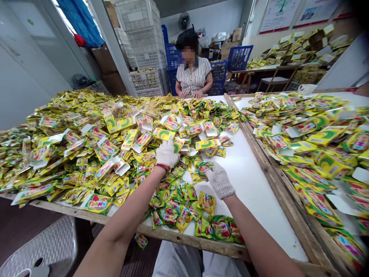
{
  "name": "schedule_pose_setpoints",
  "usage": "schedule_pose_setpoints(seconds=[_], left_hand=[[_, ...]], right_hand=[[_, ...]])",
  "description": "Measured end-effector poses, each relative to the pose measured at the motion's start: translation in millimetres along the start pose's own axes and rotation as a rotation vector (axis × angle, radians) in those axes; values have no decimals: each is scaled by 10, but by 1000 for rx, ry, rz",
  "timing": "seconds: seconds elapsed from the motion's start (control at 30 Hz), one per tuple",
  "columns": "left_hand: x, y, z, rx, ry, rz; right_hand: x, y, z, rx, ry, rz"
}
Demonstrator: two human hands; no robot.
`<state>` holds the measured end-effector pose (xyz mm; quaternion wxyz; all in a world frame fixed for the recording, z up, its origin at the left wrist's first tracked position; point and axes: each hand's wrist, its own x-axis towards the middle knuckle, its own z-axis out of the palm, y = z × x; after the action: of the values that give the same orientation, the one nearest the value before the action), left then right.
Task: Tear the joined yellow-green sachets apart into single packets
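My left hand [167, 154], in a white knit glove, lies on the heap with its fingers stretched forward. Its fingertips touch or nearly touch a small yellow carton [163, 134]; another carton is partly behind the fingers. Lower and to the right, my right hand [220, 181] wears a similar glove with bare fingertips. Its thumb and fingers close on a small green-and-yellow packet [202, 168] at the edge of the pile. Between my forearms lie loose foil packets [184, 190], green and yellow. Several green packets [221, 227] sit in a row along the table's front edge.
A wooden divider [259, 154] separates the white tabletop [245, 169] from a second pile of cartons [317, 127] on the right. A person [193, 75] sits across the table. White crates [141, 38] are stacked behind. A grey stool [49, 242] stands at the lower left.
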<state>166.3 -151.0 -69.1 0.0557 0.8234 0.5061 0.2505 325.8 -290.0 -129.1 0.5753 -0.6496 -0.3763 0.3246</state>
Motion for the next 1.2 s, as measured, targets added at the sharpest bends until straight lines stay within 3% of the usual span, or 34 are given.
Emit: schedule_pose_setpoints(seconds=[0.07, 0.17, 0.27, 0.33, 0.4, 0.5, 0.57, 0.67, 0.83, 1.03, 1.2], left_hand=[[78, -34, -78, -25, -92, -10], [-42, -31, -211, -344, -178, 127], [-293, 25, -316, -695, -461, 227], [-452, 78, -324, -751, -603, 205], [-586, 143, -275, -655, -520, 176], [-756, 256, -130, -263, -171, 252], [-850, 319, -20, -21, -51, 302], [-932, 344, 103, 80, -81, 248], [-925, 232, 121, -88, -195, 223], [-910, 188, 53, -166, -210, 293], [-936, 219, 43, -131, -221, 348]], right_hand=[[-5, -48, -35, 28, 5, -20], [-33, -133, -98, 136, 5, -60], [-62, -178, -149, 288, -77, -51], [-73, -171, -157, 309, -111, 11], [-76, -143, -140, 310, -82, 67], [-75, -103, -86, 351, -16, 81], [-76, -94, -55, 379, 5, 80], [-74, -88, -43, 395, 18, 69], [-30, -24, -119, 159, 79, -48], [-17, -54, -267, -323, -74, -141], [-51, -122, -298, -366, -224, -210]])
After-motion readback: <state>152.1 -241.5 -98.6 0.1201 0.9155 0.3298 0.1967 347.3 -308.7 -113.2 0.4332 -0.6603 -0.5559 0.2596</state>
